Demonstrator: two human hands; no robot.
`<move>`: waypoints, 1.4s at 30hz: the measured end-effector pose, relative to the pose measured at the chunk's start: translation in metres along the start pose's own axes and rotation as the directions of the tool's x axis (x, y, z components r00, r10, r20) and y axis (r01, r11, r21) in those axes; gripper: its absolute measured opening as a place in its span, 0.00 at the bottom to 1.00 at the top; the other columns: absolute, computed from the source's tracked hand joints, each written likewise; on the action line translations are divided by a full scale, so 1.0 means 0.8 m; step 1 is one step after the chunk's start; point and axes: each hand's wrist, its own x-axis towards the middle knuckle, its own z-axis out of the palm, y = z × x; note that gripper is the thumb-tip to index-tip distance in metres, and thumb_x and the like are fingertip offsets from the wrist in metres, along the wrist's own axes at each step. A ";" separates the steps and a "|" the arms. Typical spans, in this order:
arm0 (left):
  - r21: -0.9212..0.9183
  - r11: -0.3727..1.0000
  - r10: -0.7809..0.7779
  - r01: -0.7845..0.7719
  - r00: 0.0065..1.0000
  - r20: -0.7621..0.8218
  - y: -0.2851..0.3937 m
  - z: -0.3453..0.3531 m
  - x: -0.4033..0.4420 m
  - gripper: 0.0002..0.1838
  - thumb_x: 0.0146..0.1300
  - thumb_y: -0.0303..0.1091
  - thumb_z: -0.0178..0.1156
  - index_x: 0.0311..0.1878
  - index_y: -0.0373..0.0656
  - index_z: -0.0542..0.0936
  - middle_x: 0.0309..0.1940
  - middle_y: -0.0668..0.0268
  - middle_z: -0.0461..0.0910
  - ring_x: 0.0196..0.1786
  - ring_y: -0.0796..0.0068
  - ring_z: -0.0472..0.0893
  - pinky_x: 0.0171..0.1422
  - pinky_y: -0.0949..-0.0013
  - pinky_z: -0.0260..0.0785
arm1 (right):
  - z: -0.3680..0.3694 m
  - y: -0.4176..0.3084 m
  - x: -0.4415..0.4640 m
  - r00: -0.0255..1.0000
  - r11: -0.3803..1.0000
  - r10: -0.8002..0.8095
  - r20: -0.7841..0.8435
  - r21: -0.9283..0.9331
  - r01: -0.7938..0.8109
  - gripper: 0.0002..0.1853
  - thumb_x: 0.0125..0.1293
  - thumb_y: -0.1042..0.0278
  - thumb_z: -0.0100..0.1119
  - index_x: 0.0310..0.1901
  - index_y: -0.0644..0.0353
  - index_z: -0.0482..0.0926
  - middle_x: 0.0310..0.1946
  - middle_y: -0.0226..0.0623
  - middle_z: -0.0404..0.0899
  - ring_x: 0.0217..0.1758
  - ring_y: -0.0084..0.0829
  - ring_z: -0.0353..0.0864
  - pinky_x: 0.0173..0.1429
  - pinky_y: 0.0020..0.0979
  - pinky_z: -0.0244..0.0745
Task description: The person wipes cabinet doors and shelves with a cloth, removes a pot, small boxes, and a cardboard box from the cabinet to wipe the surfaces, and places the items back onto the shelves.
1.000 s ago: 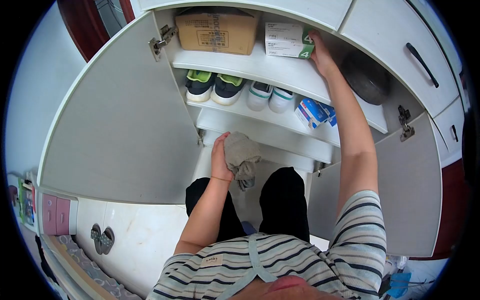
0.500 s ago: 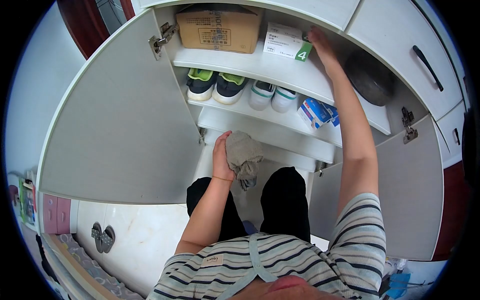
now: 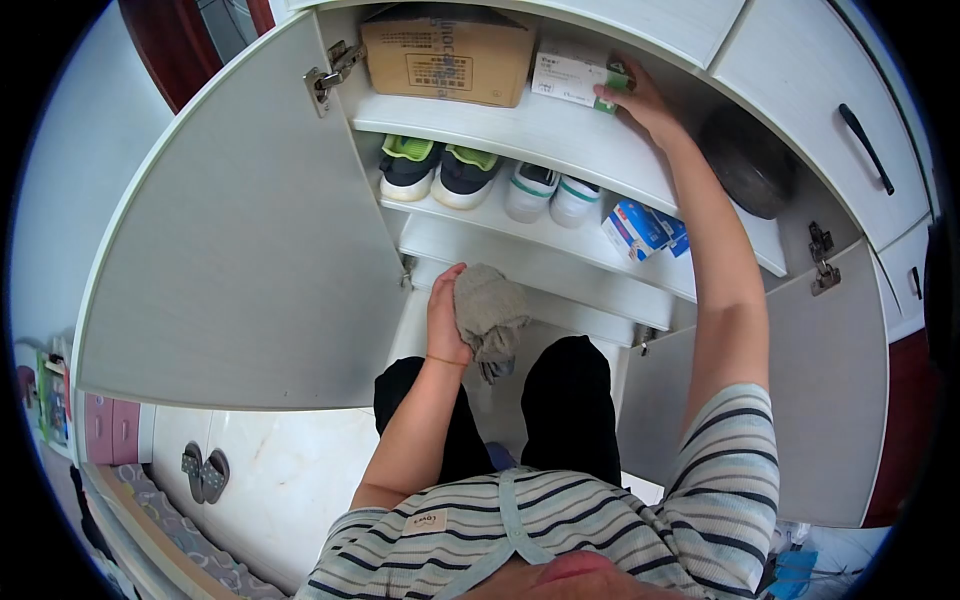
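My left hand (image 3: 447, 318) is closed around a crumpled grey-beige cloth (image 3: 490, 310) above my knees, in front of the lower shelves. On the upper cabinet shelf, my right hand (image 3: 642, 97) grips the green right end of a white box (image 3: 568, 78), thumb on its front and fingers over its top and far side. The box lies beside a brown cardboard carton (image 3: 440, 60). Right of my forearm, a dark round basin-like object (image 3: 745, 165) leans on the same shelf.
Dark sneakers (image 3: 465, 178), white shoes (image 3: 574, 203) and blue-and-white boxes (image 3: 637, 231) stand on the shelf below. The left cabinet door (image 3: 240, 240) and right door (image 3: 790, 400) are swung wide on both sides. Grey slippers (image 3: 213, 475) lie on the floor at left.
My right hand has closed over the end of the white box, its thumb now in front. The box sits slightly farther back on the shelf. My left hand stays put with the cloth.
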 end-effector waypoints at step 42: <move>0.070 0.997 0.036 -0.037 0.999 0.021 -0.006 -0.020 0.005 0.16 0.67 0.35 0.45 0.53 0.37 0.72 0.48 0.59 0.75 0.51 0.66 0.76 0.57 0.63 0.69 | 0.009 -0.067 -0.172 0.849 0.842 -0.450 -0.277 -0.448 0.300 0.24 0.54 0.64 0.64 0.52 0.62 0.72 0.50 0.47 0.74 0.52 0.46 0.74 0.58 0.38 0.68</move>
